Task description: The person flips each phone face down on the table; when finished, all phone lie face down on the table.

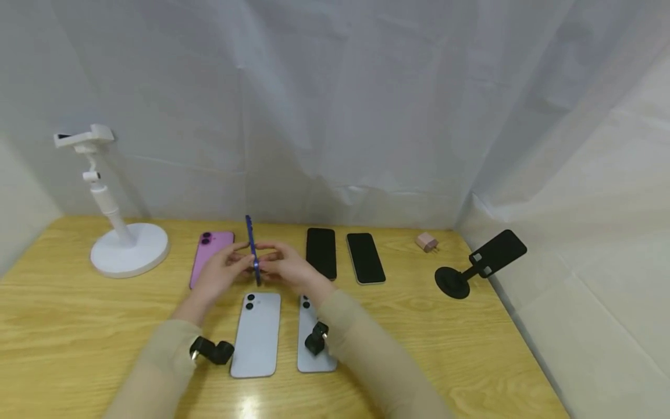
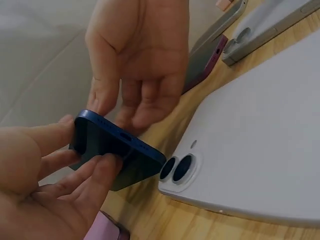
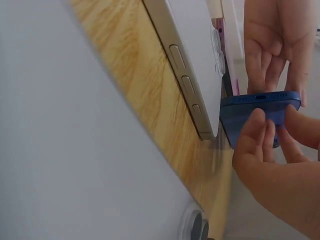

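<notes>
A blue smartphone [image 1: 252, 235] is held up on edge above the table, seen almost side-on in the head view. My left hand [image 1: 222, 270] grips it from the left, on the dark screen side in the left wrist view. From the right, my right hand [image 1: 289, 267] holds the same phone by its blue back and edge. The bottom edge with its charging port shows in both wrist views. A pink phone [image 1: 211, 250] lies beside my left hand. Two white phones [image 1: 257, 337] [image 1: 309, 326] lie back up nearer me, one partly hidden by the right wrist camera.
Two phones with dark screens up [image 1: 321, 250] [image 1: 365, 259] lie right of the hands. A white phone stand [image 1: 131, 250] is at the far left. To the right are a pink charger plug [image 1: 426, 241] and a black stand [image 1: 452, 283]. A pale sheet [image 1: 335, 116] hangs behind the table.
</notes>
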`<action>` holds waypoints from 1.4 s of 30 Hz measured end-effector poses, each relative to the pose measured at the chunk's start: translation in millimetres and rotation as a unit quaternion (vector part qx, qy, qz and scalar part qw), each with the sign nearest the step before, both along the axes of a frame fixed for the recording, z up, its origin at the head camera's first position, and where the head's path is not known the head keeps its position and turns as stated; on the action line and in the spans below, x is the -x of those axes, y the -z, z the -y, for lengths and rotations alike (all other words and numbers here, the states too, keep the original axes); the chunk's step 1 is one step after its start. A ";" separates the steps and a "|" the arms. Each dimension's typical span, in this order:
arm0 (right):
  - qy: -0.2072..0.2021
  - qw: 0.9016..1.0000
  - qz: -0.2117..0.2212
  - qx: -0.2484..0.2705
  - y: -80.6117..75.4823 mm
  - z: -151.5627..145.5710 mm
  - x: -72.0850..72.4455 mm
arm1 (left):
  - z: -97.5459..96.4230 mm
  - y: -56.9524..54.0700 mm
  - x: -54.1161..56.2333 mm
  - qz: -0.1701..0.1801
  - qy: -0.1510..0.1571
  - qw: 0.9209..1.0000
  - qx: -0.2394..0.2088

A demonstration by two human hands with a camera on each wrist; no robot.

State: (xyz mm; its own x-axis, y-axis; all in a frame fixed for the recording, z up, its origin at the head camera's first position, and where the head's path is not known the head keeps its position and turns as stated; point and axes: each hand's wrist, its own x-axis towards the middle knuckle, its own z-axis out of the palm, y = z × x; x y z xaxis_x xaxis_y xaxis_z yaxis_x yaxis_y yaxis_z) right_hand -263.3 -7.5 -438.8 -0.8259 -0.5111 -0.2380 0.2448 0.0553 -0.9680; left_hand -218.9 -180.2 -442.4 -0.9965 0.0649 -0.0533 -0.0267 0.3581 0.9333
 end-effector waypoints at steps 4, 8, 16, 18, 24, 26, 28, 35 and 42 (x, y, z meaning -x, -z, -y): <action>-0.006 1.000 0.006 -0.025 -1.4 4.7 1.3 | 3.8 -3.9 -2.1 0.009 -0.006 1.000 -0.009; -0.006 0.998 -0.001 -0.067 -0.3 7.7 2.5 | 7.4 -5.3 -4.6 0.017 -0.015 0.999 -0.038; -0.009 0.988 -0.045 -0.150 5.3 14.3 5.4 | 19.5 -6.2 -9.7 0.036 -0.001 0.996 -0.081; -0.012 0.984 -0.060 -0.167 5.3 16.4 5.9 | 23.0 -6.8 -11.2 0.035 0.000 0.996 -0.083; -0.027 0.978 -0.076 -0.194 2.8 20.0 5.4 | 28.1 -7.5 -14.0 0.038 -0.005 0.998 -0.059; -0.028 0.975 -0.081 -0.203 2.6 20.0 5.3 | 28.5 -6.9 -13.3 0.041 -0.005 0.998 -0.049; -0.027 0.972 -0.086 -0.215 2.8 18.7 5.5 | 27.3 -6.2 -11.7 0.042 -0.002 0.998 -0.038; -0.033 0.945 -0.135 -0.296 0.3 2.7 6.5 | 11.9 -4.9 -2.8 0.048 0.010 0.999 -0.004; -0.034 0.919 -0.165 -0.357 -5.9 -15.4 7.2 | -6.6 -6.4 3.7 0.036 0.014 0.996 0.077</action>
State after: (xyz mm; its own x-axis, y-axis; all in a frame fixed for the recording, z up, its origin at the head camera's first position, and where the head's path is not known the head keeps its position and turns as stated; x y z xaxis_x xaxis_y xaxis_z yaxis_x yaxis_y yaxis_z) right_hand -270.5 7.9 -433.0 -0.8856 -0.3742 -0.2751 -0.0825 0.7097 -0.6997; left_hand -222.6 -173.7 -436.0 -0.9877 0.0772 -0.1361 -0.0801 0.4975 0.8637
